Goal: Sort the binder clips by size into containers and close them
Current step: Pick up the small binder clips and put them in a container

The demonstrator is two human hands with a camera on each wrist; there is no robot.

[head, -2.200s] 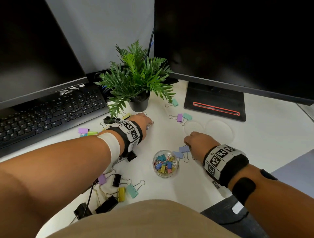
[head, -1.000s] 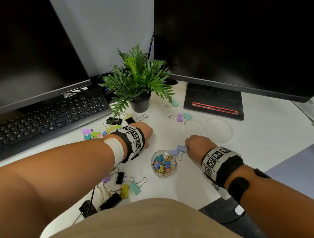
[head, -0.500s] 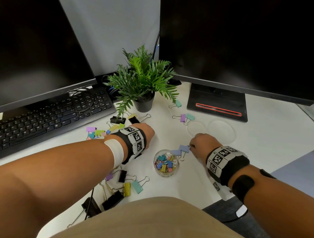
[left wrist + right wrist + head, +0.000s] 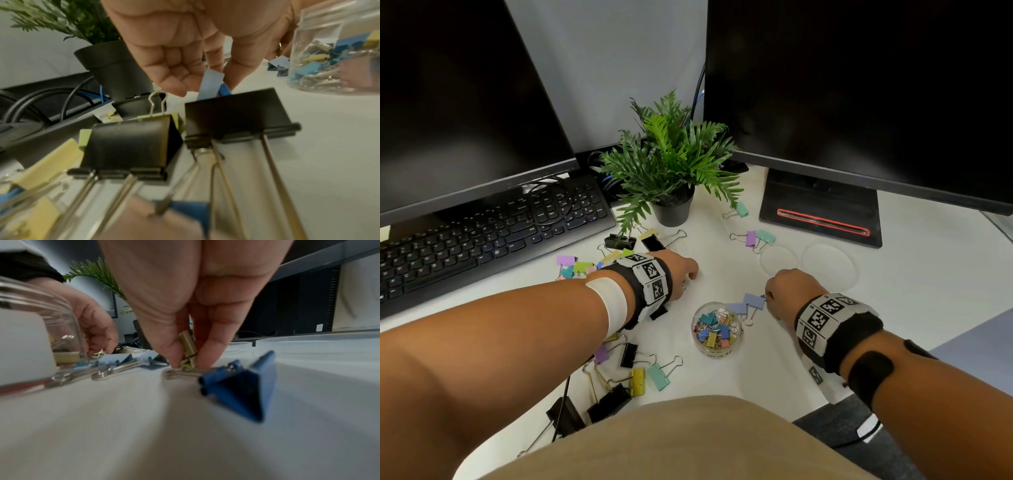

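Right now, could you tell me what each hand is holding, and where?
Left hand pinches a small blue clip by its body; right hand pinches a small yellow clip by its body.

A clear round container [image 4: 717, 329] stands open on the white counter [image 4: 893, 291], holding small clips in blue, yellow and pink. Two clear lids [image 4: 828, 262] lie flat behind it (one partly overlapping the other). Two pale blue clips [image 4: 753, 301] lie just beside its rim. Larger black clips [image 4: 607, 402], a yellow one and a teal one lie scattered at the near left.
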